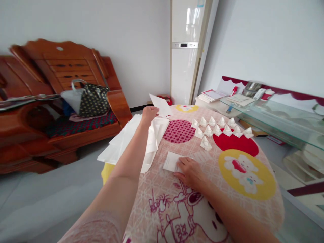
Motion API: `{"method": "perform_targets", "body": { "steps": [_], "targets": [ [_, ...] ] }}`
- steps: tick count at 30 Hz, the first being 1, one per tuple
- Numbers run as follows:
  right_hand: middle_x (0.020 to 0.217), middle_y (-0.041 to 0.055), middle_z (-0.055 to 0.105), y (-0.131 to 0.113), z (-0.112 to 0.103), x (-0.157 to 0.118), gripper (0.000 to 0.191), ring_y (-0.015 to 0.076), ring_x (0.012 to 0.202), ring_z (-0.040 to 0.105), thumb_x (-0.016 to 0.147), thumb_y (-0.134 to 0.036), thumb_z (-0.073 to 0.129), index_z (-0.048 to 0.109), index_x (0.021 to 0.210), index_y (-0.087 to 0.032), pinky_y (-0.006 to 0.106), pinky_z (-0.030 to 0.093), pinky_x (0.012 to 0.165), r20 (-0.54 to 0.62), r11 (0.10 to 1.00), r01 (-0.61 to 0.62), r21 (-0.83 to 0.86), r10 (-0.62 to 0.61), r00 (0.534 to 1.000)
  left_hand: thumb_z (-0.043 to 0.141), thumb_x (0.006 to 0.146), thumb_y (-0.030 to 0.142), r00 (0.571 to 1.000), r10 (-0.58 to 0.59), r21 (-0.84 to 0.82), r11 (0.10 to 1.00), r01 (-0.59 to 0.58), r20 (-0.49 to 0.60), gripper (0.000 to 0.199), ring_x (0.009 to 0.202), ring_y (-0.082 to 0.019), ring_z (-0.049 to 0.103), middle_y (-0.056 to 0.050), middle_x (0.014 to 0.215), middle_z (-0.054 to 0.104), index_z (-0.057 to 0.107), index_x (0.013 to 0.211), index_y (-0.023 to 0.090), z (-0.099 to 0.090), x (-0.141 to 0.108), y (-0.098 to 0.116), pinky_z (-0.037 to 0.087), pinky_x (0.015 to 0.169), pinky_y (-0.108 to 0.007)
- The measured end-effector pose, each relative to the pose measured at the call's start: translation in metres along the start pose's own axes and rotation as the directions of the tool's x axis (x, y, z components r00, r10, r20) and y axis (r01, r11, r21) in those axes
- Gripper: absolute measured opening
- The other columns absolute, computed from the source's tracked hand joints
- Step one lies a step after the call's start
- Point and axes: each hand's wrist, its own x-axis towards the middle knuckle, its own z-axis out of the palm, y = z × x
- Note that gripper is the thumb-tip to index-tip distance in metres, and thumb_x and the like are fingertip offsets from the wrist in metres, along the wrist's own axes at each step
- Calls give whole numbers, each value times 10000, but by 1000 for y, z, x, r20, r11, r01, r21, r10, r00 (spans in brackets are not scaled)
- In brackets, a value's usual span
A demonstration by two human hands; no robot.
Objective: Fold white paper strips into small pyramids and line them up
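My left hand [150, 114] pinches a white sheet of paper [161, 105], lifted at the far side of a loose pile of white paper sheets [124, 138]. Nearer to me, my right hand [189, 170] lies over the right part of a small folded paper [171, 161]; its fingers rest on the paper, pressing it to the tablecloth. Beyond that hand stand several folded white paper boats [217, 130] in rows, and one paper boat [206, 143] sits closer, apart from the rows.
The round table wears a patterned tablecloth [270, 209]. To its right is a glass-topped cabinet [283, 125] with papers [209, 95] and a cup [267, 95]. A wooden sofa [63, 67] with bags [93, 99] stands left; a tall white air conditioner [184, 71] fills the corner.
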Motion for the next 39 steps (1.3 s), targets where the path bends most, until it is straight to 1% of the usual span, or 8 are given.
{"method": "perform_targets", "body": {
  "steps": [5,10,19,23,27,30,36,39],
  "targets": [
    [1141,149,688,3,0,1,305,283,1085,617,986,-422,638,717,1060,-136,402,496,959,-19,999,30,-28,-31,999,825,588,228,986,-153,13,988,153,58,200,729,-169,647,-20,676,658,680,671,118,-72,-68,-4,578,815,-360],
    [1076,137,704,4,1,1,287,280,1051,638,972,-421,662,726,1005,-142,387,510,925,-59,998,36,-45,-39,998,768,571,212,963,-269,431,871,234,20,171,687,-191,656,-3,617,682,753,731,153,-128,-110,-32,519,741,-310],
    [1111,141,719,7,5,2,281,285,1058,653,954,-403,691,733,1044,-140,397,524,942,-101,998,46,-53,-51,994,691,638,190,948,-275,731,678,73,161,346,778,-215,698,-16,743,764,820,958,164,-164,-133,-44,476,721,-275],
    [1098,143,725,7,5,1,242,280,1060,658,943,-373,709,735,1027,-147,400,529,950,-119,998,53,-41,-58,991,693,739,230,940,-271,783,623,8,206,307,841,-229,721,-39,850,787,818,1017,191,-162,-137,-39,504,779,-291],
    [1085,142,725,8,7,1,220,279,1039,660,930,-358,725,730,1002,-151,402,536,928,-148,998,55,-43,-61,987,717,817,303,993,-105,862,506,2,59,252,1049,-276,715,-102,1102,779,805,1026,192,-148,-132,-35,523,943,-343],
    [1073,140,726,10,11,0,199,274,1009,660,928,-347,721,725,984,-156,396,538,900,-182,996,75,-51,-83,980,703,853,287,994,-22,815,575,-78,110,245,1130,-278,701,-106,1182,770,793,1060,191,-125,-125,-30,519,1018,-368],
    [974,104,730,14,19,0,125,226,922,657,955,-153,595,707,906,-180,341,530,850,-302,985,165,-55,-174,937,638,842,163,899,85,541,773,-331,429,238,925,-213,753,-81,1047,806,800,1017,163,-56,-121,-19,574,862,-296],
    [926,94,723,17,13,-3,202,216,905,650,951,-90,539,693,869,-190,326,527,831,-401,967,235,-95,-253,881,614,840,154,807,174,381,813,-441,564,217,878,-198,745,-54,964,808,804,942,174,-30,-133,-13,566,857,-295]
  ]
}}
